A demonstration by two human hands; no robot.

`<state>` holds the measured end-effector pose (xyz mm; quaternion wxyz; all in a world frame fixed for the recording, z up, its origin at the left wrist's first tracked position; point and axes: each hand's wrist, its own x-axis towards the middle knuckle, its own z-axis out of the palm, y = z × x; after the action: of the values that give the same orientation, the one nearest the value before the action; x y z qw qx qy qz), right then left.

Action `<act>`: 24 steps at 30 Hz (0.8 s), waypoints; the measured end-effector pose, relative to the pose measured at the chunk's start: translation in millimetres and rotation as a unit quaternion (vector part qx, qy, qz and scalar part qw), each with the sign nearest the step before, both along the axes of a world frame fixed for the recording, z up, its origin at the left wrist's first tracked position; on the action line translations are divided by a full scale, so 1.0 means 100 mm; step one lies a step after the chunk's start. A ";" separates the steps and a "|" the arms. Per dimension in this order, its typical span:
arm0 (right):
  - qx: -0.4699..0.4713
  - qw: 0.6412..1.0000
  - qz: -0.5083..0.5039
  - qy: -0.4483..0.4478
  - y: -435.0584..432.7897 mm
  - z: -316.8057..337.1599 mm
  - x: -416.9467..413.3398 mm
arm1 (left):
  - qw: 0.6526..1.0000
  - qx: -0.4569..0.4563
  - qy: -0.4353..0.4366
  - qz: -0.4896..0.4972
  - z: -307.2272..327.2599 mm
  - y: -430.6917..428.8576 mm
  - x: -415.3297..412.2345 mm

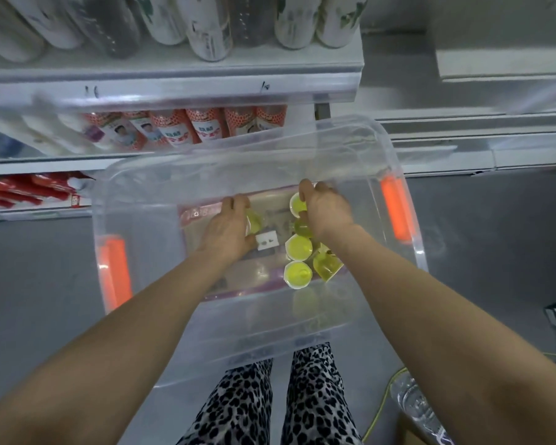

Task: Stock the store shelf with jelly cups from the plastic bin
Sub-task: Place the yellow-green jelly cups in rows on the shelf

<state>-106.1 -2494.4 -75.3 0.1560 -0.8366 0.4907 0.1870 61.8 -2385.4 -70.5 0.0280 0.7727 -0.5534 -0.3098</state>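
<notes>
Apparently left hand and right hand each grip half-hidden jelly cups.

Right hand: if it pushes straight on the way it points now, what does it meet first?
The right hand holds a jelly cup at its fingertips, so that comes first. Past it is likely the far wall of the plastic bin, though depth is unclear.

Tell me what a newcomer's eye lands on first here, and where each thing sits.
The clear plastic bin fills the middle, with bright orange handles at its left and right ends. Inside it, the left hand and the right hand each grip one of the yellow-green jelly cups, with more clustered beside the right wrist. Behind the bin, red-labelled bottles line a shelf.
</notes>
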 end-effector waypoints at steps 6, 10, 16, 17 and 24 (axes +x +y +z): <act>-0.030 0.999 0.016 -0.015 -0.02 0.16 0.06 | 0.999 -0.047 0.013 0.016 0.20 0.12 0.07; 0.016 0.986 -0.067 -0.154 0.11 0.33 0.00 | 0.997 -0.058 0.019 0.038 0.40 0.16 0.05; 0.045 0.934 -0.164 -0.315 0.41 0.77 -0.24 | 0.987 -0.115 0.092 0.061 0.78 0.21 -0.09; 0.041 0.928 -0.166 -0.331 0.47 0.86 -0.28 | 0.985 -0.127 0.099 0.065 0.84 0.22 -0.12; -0.063 0.886 -0.197 -0.415 0.72 1.38 -0.60 | 0.966 -0.212 0.141 0.035 1.26 0.23 -0.37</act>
<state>-165.7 -2422.7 62.8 0.3260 -0.7318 0.5469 -0.2431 24.3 -2362.4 55.9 0.2799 0.7162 -0.5697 -0.2903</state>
